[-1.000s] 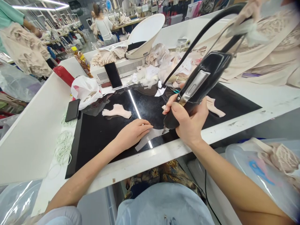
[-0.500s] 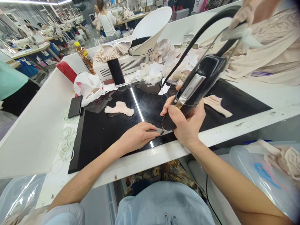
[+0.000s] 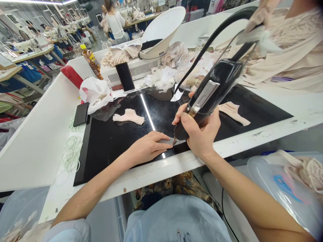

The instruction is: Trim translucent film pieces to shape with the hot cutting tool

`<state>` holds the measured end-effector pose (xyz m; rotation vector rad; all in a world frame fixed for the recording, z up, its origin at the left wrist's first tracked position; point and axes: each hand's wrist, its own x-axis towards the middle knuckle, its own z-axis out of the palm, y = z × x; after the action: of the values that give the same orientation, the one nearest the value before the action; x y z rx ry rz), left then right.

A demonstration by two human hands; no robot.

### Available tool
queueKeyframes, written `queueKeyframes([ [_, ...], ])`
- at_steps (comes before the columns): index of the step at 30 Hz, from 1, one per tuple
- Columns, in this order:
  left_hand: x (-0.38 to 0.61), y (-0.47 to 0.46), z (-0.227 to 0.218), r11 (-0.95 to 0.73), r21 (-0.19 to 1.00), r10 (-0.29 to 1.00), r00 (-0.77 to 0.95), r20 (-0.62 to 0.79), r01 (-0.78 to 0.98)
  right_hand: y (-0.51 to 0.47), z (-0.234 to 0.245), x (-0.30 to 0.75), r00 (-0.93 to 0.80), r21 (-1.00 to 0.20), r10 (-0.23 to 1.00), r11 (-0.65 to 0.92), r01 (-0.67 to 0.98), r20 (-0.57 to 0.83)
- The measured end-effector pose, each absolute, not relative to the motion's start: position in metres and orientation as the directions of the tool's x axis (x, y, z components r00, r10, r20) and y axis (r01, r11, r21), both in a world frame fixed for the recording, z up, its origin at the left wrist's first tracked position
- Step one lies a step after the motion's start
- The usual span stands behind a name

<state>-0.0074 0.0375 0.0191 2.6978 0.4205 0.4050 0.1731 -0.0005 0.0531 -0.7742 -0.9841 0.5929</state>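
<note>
My right hand [image 3: 200, 132] grips a black corded cutting tool [image 3: 210, 92] with a silver strip on its body; the tool's tip touches the black glass work surface [image 3: 108, 141] near the front edge. My left hand [image 3: 148, 146] lies flat, fingers together, pressing a thin pale fabric piece [image 3: 174, 140] against the glass right beside the tip. Most of that piece is hidden under the hand. Two pink fabric pieces lie on the glass, one [image 3: 129, 117] to the left and one [image 3: 233, 112] to the right.
A phone [image 3: 80, 114] lies at the glass's left edge, another [image 3: 124, 76] leans against a white box. White plastic bag [image 3: 95, 93], bottle [image 3: 91, 60], white rings [image 3: 72, 154], fabric heaps [image 3: 285, 57] and clear bags [image 3: 285, 188] surround the area. A person sits far back.
My left hand has slid over the pale fabric piece, covering most of it, and the tool tip has come closer to my fingers. The person at far left has left the view.
</note>
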Motion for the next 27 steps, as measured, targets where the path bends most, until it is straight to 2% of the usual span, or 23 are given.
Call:
queueKeyframes([
  [5, -0.008, 0.038, 0.019, -0.887, 0.404, 0.326, 0.922, 0.209, 0.222, 0.001, 0.051, 0.173, 0.448, -0.837, 0.752, 0.546, -0.014, 0.484],
  [9, -0.010, 0.038, 0.021, -0.877, 0.434, 0.325, 0.920, 0.217, 0.208, 0.003, 0.050, 0.175, 0.394, -0.804, 0.746, 0.594, -0.030, 0.537],
  [14, -0.017, 0.043, 0.023, -0.826, 0.512, 0.407, 0.878, 0.253, 0.236, 0.004, 0.054, 0.181, 0.387, -0.766, 0.721, 0.640, -0.055, 0.575],
  [18, -0.015, 0.048, 0.017, -0.808, 0.410, 0.552, 0.786, 0.278, 0.423, 0.006, 0.055, 0.183, 0.387, -0.777, 0.725, 0.629, -0.035, 0.570],
  [21, -0.011, 0.049, 0.013, -0.796, 0.310, 0.596, 0.759, 0.260, 0.519, 0.005, 0.057, 0.183, 0.378, -0.793, 0.738, 0.608, -0.012, 0.560],
  [23, -0.007, 0.048, 0.012, -0.786, 0.306, 0.609, 0.758, 0.233, 0.537, 0.003, 0.060, 0.185, 0.369, -0.810, 0.747, 0.586, 0.026, 0.553],
  [27, -0.005, 0.048, 0.015, -0.756, 0.398, 0.628, 0.749, 0.213, 0.520, 0.001, 0.065, 0.190, 0.323, -0.826, 0.764, 0.548, 0.132, 0.559],
])
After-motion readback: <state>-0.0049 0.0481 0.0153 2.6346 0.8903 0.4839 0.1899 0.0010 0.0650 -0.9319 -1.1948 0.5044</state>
